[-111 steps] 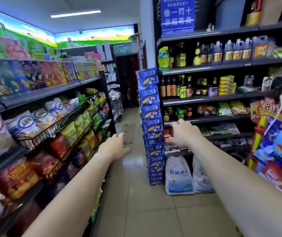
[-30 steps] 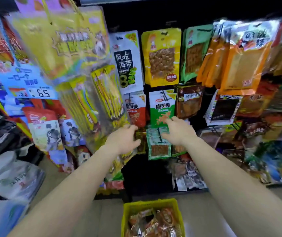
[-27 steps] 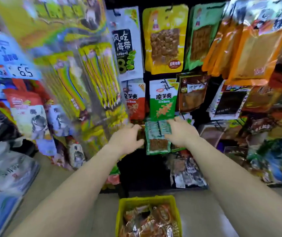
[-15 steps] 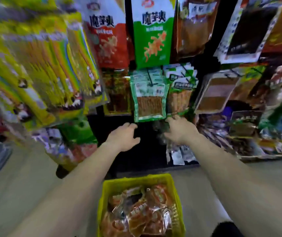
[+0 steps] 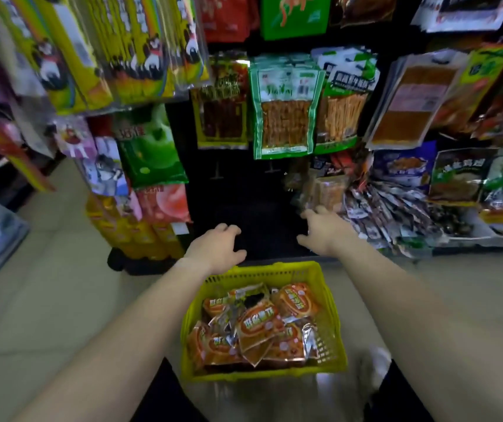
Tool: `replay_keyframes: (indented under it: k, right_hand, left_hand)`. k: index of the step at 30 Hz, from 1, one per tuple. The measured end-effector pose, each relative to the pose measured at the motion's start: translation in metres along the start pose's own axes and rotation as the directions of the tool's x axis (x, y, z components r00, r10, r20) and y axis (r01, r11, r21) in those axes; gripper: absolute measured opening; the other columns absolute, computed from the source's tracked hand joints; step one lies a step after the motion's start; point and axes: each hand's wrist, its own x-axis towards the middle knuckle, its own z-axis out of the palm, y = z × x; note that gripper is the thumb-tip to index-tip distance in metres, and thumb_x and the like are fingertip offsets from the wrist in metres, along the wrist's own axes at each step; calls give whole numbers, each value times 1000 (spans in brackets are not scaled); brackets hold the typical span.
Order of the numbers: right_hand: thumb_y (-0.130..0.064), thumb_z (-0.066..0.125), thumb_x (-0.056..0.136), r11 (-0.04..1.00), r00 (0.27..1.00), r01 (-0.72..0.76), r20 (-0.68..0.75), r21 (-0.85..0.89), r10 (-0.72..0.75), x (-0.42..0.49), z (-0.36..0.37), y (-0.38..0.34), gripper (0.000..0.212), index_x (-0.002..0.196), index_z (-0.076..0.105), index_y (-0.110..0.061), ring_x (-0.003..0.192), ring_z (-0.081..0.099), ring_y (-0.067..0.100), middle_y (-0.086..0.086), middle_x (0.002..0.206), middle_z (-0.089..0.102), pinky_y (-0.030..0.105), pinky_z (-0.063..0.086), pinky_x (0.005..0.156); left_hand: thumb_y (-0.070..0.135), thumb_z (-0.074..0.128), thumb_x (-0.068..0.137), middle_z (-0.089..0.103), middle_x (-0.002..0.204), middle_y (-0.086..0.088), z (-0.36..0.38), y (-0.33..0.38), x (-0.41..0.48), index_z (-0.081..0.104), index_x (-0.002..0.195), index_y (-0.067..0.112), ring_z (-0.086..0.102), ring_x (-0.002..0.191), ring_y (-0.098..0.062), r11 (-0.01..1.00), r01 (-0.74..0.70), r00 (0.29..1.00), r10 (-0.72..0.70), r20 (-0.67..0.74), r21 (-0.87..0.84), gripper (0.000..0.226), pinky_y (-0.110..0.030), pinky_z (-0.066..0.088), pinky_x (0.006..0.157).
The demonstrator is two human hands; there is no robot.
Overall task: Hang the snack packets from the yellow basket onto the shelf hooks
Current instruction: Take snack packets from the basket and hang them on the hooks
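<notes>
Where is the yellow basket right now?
In the head view, the yellow basket stands on the floor at lower centre, between the person's arms, just below the left hand and right hand.

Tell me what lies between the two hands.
In the head view, nothing: only the dark rack panel shows between the left hand and the right hand.

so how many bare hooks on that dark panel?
2: left hook under the yellow-edged packet, right hook under the green packet. More may be hidden behind packets.
</notes>
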Motion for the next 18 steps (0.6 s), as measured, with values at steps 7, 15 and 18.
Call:
replay_keyframes:
  k: [7, 15, 18]
  right_hand:
    - [-49, 60, 92, 999, 982, 45, 184, 7, -46, -4, 125, 8, 70, 149, 36, -17, 132, 44, 40, 14, 148, 38, 51, 46, 100]
    - [-56, 59, 90, 990, 938, -1, 343, 144, -49, 39, 224, 6, 66, 144, 45, -21, 126, 53, 38, 17, 145, 48, 46, 47, 101]
    - [-51, 63, 89, 984, 906, 38, 409, 176, -108, 44, 261, -2, 63, 145, 41, -32, 119, 58, 32, 11, 144, 50, 43, 50, 99]
  left_hand:
    - [49, 59, 93, 46, 146, -8, 105, -18, -8, 40, 147, 20, 52, 129, -31, 996, 94, 986, -94, 140, 8, 65, -44, 48, 100]
    - [51, 56, 93, 46, 149, -10, 207, -52, 20, 38, 149, 22, 50, 132, -33, 979, 196, 935, -168, 313, -59, 66, -44, 46, 105]
    - [54, 61, 90, 44, 151, -6, 233, -65, 29, 35, 149, 28, 48, 134, -30, 979, 194, 925, -159, 346, -70, 70, -46, 46, 105]
